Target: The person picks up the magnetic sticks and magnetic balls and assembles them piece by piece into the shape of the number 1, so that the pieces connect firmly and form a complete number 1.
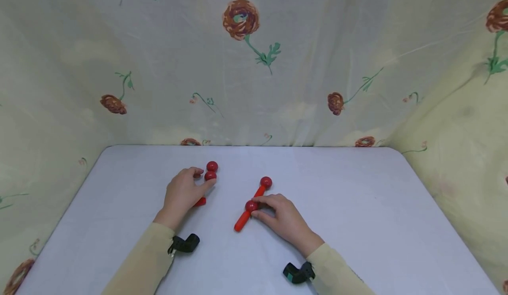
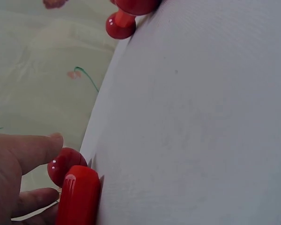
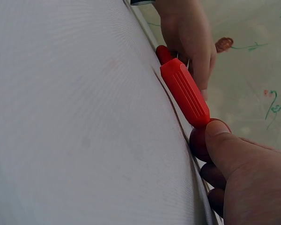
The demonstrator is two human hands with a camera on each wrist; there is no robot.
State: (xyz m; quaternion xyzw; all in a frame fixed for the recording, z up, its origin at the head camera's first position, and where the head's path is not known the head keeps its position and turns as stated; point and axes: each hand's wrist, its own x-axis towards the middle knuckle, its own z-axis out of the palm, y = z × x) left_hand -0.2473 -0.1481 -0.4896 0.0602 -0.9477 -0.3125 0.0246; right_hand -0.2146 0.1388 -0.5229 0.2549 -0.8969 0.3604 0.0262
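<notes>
On the right lies a slim red handle (image 1: 242,221) with a glossy ball (image 1: 251,206) at its upper end; a further red shaft beyond leads to a second ball (image 1: 266,182). My right hand (image 1: 283,220) pinches the nearer ball between thumb and fingertips, the ridged handle (image 3: 185,93) pointing away in the right wrist view. My left hand (image 1: 184,193) is around the nearer of two close-set red balls (image 1: 212,166), thumb and finger spread, fingertips right at its edge. Beneath that hand a short red handle (image 1: 200,202) sticks out, mostly hidden; its blunt end (image 2: 79,192) faces the left wrist camera.
A white-covered table (image 1: 337,189) with rounded far corners carries everything. A flower-patterned cloth (image 1: 301,65) hangs behind it and down both sides. Black wrist-worn devices (image 1: 185,243) sit at both sleeves.
</notes>
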